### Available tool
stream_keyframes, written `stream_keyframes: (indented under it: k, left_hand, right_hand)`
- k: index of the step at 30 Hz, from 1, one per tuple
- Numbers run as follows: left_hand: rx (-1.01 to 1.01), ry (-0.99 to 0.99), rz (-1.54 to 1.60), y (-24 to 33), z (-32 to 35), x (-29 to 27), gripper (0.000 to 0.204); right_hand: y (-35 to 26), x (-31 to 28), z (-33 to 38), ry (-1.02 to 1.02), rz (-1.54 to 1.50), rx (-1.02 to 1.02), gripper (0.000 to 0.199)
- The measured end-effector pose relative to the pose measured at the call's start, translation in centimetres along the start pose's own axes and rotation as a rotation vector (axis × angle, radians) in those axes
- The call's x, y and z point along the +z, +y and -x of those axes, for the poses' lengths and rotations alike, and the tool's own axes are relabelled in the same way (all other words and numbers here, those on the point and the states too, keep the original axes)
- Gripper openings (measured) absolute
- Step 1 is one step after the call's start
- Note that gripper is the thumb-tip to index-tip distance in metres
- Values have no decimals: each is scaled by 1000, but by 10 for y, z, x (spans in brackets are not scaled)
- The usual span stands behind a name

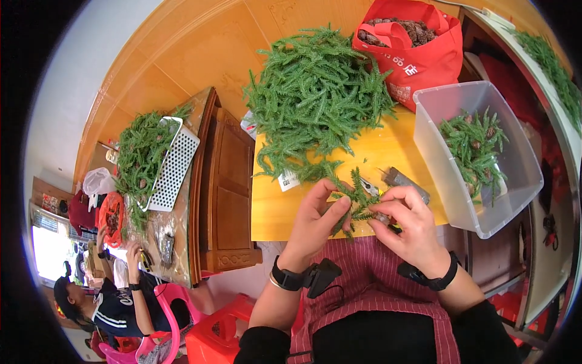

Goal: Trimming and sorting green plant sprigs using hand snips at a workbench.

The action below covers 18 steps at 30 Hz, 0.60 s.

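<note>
My left hand (317, 219) is closed round a green artificial pine sprig (359, 195), its thumb and fingers on the stem. My right hand (410, 224) pinches a small greyish-brown piece, possibly a pine cone, at the sprig's right side; my fingertips partly cover it. Just beyond my hands on the yellow tabletop (274, 213) lie pliers (368, 187), partly hidden by the sprig, and a dark bundle of thin rods (405, 182). A large heap of pine sprigs (318, 97) rises behind them.
A clear plastic bin (479, 225) holding sprigs with pine cones stands at the right. A red bag (424, 64) of pine cones sits at the back. To the left, another person (124, 303) works at a second table with a white perforated basket (173, 167). A red stool (218, 330) stands nearby.
</note>
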<state>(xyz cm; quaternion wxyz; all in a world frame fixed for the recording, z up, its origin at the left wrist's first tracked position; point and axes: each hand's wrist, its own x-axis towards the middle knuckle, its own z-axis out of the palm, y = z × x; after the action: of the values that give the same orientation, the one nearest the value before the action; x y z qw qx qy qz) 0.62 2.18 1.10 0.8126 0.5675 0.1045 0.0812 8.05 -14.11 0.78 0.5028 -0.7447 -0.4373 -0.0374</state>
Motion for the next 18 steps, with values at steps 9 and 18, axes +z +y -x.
stream_keyframes:
  k: [9,18]
  left_hand:
    - [0,32,1,-5,-2,1,17]
    - [35,66,-8,-7,-5,8,20]
  right_hand:
    - [3,4,-1,14,73,-12,25]
    - [6,11,-4,80,97,-26,25]
